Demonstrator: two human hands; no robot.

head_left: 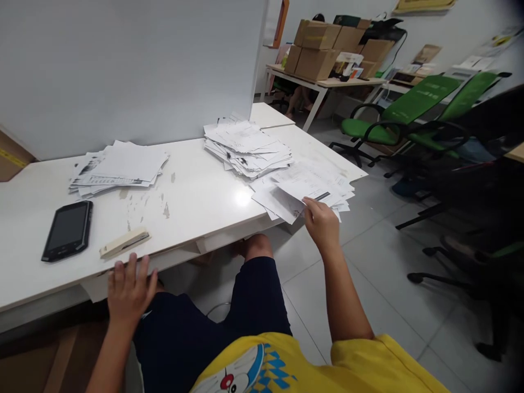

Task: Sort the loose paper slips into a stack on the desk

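Note:
My right hand (322, 222) pinches the near edge of a printed paper sheet (305, 188), lifting its left corner off a spread of loose papers (338, 188) at the table's right end. Some of those papers hang over the front edge. My left hand (130, 286) rests at the front edge with fingers stretched out, holding nothing. Just beyond its fingertips lies a cream stapler (125, 242). A black rugged phone (69, 229) lies face up to the left of the stapler.
Two more paper piles, one at the left (123, 166) and a taller one (245, 142) near the middle, lie on the white table (192, 202). A grey partition (131, 71) rises behind. Green chairs (421, 98) and a desk with cardboard boxes (317, 63) stand at right; a person sits behind them.

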